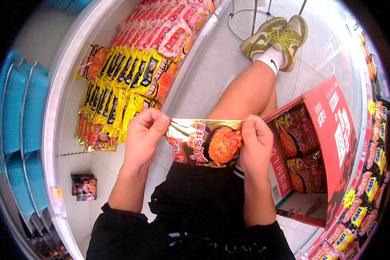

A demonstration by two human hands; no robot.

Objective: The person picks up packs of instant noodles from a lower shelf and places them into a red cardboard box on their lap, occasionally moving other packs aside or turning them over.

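A packet of instant noodles [208, 143], dark with a gold edge and a picture of noodles, is stretched between my two hands above my lap. My left hand [146, 136] pinches its left upper corner between thumb and fingers. At the opposite corner my right hand [256, 139] grips it the same way. To the right stands an open red cardboard carton [331, 130], with several dark noodle packets [304, 174] inside. On the low shelf at the left, yellow noodle packets [133, 71] stand in rows, beside pink noodle packets [169, 35].
A few dark packets [84, 187] lie on the shelf's lower left part. Blue plastic baskets [35, 107] hang at the far left. My crossed legs [247, 87] stretch over the tiled floor towards a wire stand [234, 27]. Packaged snacks [372, 188] line the right shelf.
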